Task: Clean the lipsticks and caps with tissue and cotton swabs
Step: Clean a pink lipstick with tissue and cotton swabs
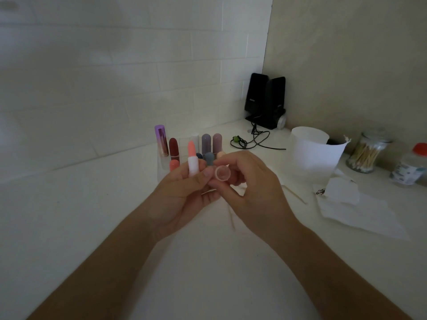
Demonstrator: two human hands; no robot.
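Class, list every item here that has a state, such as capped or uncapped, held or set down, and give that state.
Pink lipstick: uncapped, upright, held by left hand.
Clear cap: off, pinched by right hand.
Purple lipstick: capped, standing.
Swab jar: upright, well filled.
Tissue: lying spread out.
White cup: upright, open top.

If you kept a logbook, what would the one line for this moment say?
left grip: holds pink lipstick, uncapped, upright | right grip: pinches clear cap, opening toward camera | tissue: on counter
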